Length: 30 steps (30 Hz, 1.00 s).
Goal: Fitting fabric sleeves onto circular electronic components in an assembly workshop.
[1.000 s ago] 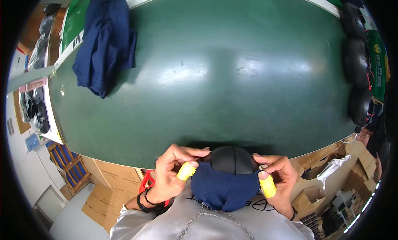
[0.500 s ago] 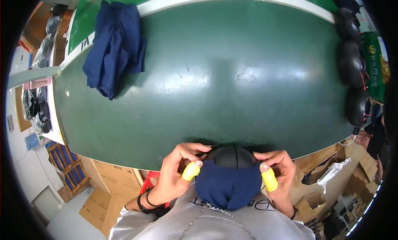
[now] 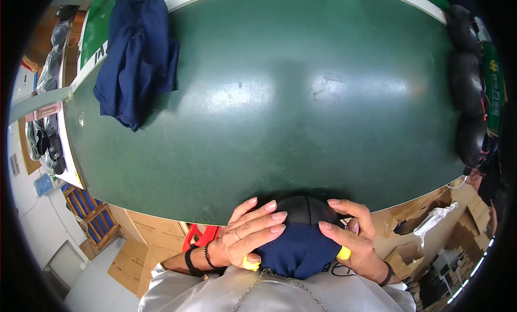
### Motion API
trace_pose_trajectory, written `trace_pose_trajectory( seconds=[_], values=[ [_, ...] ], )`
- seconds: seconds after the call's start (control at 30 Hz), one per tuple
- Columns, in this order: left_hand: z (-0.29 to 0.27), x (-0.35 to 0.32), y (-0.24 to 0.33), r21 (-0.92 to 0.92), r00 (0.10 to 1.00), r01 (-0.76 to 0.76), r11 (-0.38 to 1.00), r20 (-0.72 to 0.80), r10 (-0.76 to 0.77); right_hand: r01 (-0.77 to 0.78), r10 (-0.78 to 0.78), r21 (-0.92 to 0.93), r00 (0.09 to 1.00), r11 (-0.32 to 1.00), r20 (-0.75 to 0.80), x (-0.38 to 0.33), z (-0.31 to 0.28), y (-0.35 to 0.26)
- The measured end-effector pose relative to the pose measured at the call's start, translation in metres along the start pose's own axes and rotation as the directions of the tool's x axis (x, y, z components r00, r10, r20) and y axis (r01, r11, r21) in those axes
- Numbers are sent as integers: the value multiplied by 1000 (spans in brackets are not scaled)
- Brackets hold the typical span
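Observation:
A navy knit cover (image 3: 308,250) is drawn over the near part of a smooth black dome-shaped piece (image 3: 298,208) with a seam down its middle. The dome's far part stays bare, at the table's near edge close to my chest. On the left side, my left hand (image 3: 252,231) grips cover and dome, its fingers laid across them and its yellow-wrapped thumb below. My right hand (image 3: 356,232) clasps the other side, thumb on the fabric and fingers bent around the rim. More navy knit fabric (image 3: 134,64) lies in a heap at the table's far left.
The green tabletop (image 3: 258,145) has a pale raised border. Several black rounded pieces (image 3: 467,85) with red cords line its right edge, beside a green package (image 3: 493,85). A red stool (image 3: 202,235) and cardboard boxes (image 3: 132,266) stand below on the left.
My left fingers have moved from pinching the cover's edge to lying across it. The right thumb has shifted inward onto the fabric, and the cover's edge sits a little lower in view.

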<state>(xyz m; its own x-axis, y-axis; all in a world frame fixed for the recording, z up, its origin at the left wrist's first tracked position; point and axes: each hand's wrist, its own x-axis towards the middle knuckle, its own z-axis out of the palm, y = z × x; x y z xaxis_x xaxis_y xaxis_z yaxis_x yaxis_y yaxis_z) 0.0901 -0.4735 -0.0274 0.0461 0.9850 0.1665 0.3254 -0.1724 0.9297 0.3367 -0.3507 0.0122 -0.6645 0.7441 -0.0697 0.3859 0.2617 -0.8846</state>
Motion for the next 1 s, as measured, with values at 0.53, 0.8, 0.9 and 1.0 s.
trace_pose_trajectory(
  seconds=[0.53, 0.8, 0.9, 1.0],
  values=[
    [10, 13, 10, 35, 994, 50, 998, -99, -47, 99, -82, 136, 989, 986, -124, 12, 7, 0],
    [15, 11, 45, -321, 939, 61, 945, -302, -163, 305, -152, 369, 909, 878, -388, 1, 28, -26],
    [31, 16, 50, -469, 911, -30, 883, -377, -169, 315, -206, 307, 918, 898, -340, 7, 45, -22],
    [43, 19, 36, -358, 896, -142, 923, -442, -34, 382, -263, 305, 893, 872, -366, 11, 58, -7]
  ],
)
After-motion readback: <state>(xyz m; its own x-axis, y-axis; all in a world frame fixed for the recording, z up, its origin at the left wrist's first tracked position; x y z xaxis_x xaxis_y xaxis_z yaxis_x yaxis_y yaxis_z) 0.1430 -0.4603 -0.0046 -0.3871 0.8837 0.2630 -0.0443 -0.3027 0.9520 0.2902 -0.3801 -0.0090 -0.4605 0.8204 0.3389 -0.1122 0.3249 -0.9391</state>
